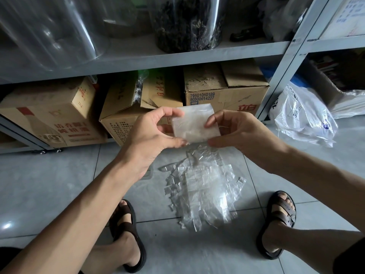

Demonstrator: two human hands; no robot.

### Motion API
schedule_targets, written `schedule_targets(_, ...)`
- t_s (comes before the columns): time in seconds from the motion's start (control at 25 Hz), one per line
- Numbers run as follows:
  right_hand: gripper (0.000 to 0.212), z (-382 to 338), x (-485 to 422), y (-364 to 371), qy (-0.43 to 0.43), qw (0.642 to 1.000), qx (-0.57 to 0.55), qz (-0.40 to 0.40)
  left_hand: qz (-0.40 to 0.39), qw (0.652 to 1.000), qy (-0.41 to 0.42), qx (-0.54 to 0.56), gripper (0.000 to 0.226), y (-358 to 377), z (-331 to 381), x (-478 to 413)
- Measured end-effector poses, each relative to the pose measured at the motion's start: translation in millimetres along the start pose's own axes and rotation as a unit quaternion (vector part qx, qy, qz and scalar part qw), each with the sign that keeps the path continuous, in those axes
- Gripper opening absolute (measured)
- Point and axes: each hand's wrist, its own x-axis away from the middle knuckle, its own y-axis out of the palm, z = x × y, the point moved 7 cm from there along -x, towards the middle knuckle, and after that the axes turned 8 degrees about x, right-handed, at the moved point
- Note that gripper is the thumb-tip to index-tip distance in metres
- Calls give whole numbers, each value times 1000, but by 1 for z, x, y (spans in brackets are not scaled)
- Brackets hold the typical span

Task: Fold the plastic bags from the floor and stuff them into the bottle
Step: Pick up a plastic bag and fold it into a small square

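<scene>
1. The bag, folded into a small cloudy square, is held in the air just above the pile of clear bags on the floor.
2. The left hand pinches the bag's left side, fingers on the top edge and thumb at the bottom edge. The right hand pinches the right side in the same way, so both are clamped on the bag.
3. The film looks very light, limp and slick. The layers will likely spring open if released, so a firm pinch across the folded edges should hold better than one at a loose edge.
4. The pile looks just as soft. Its sheets overlap, so it is hard to tell where one bag ends and the next begins, and they cannot be counted.
5. No bottle can be picked out with certainty. Beyond the pile, clear vessels on the shelf are cut off at the top, and so is a jar of dark stuff.
6. Right of the pile lies a crumpled white bag; it is unclear whether it belongs to the task.
</scene>
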Motion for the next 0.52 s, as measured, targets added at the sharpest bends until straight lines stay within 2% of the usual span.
schedule_targets(0.08, 32, 0, 0, 5, 12, 995, -93, -37, -2, 1000, 1, 4, 63, 2, -1, -1)
schedule_targets(0.16, 24, 1, -1, 4, 18, 990, -136, -16, -17, 1000, -1, 8, 62, 6, -2, 0)
schedule_targets(0.28, 15, 2, -2, -3, -5, 997, -57, 60, -53, 998, -14, 17, 46, 11, -3, 3)
schedule_targets(0.36, 16, -2, -2, -8, -26, 996, 27, 75, -60, 997, -37, 31, 34, 10, -2, 4)
schedule_targets(0.44, 19, -8, -1, -4, -50, 992, 110, 46, -36, 998, -49, 31, 32, 4, -4, 2)
schedule_targets(0.52, 29, -11, 1, 9, -62, 990, 125, -10, -34, 998, -55, -3, 31, 3, -6, 0)
